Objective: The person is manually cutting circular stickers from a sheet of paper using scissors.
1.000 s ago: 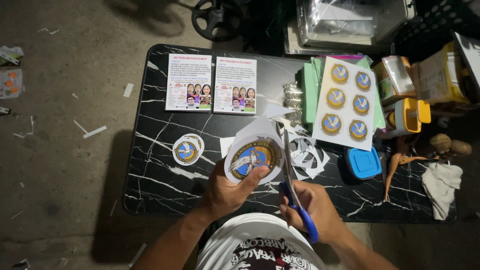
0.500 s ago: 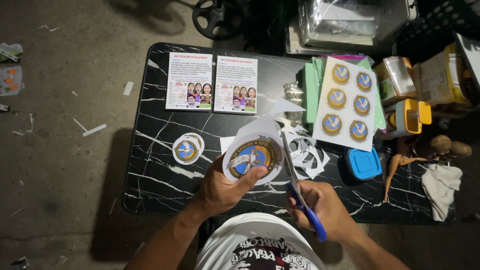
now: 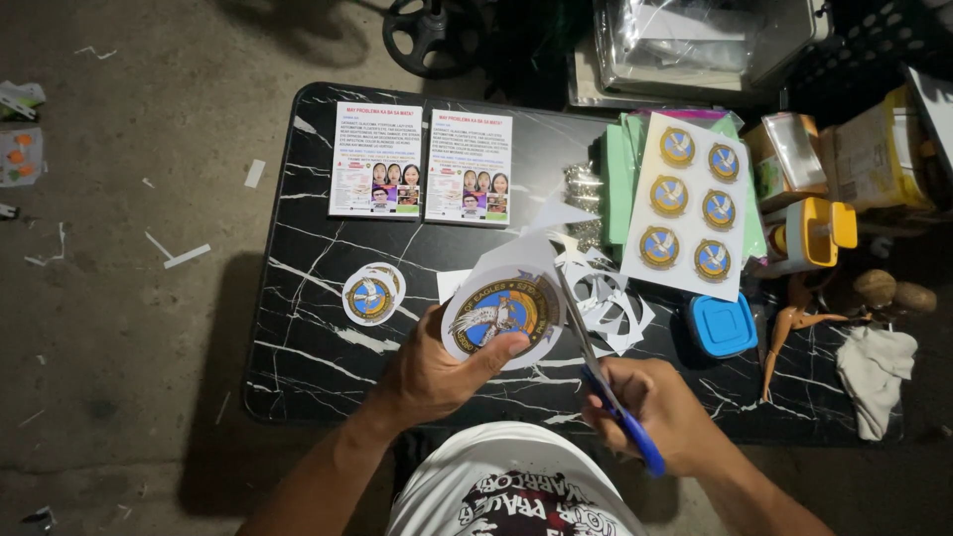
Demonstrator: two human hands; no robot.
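Cutting is under way in the head view: the left hand (image 3: 432, 372) pinches a round emblem print (image 3: 501, 316) above the black marbled worktop (image 3: 318, 347), while the right hand (image 3: 660, 417) is closed around blue-handled scissors (image 3: 606, 382) whose blades run along the print's right edge. Finished rounds (image 3: 371, 295) lie stacked to the left, trimmings (image 3: 606, 298) beside them. A sheet of six uncut emblems (image 3: 692, 203) waits, so much seemingly remains.

your left hand (image 3: 437, 372) sits at lower centre of frame, fingers curled, thumb pressed forward. your right hand (image 3: 660, 415) sits lower right, fist closed, knuckles up. both forearms angle in from the bottom edge.
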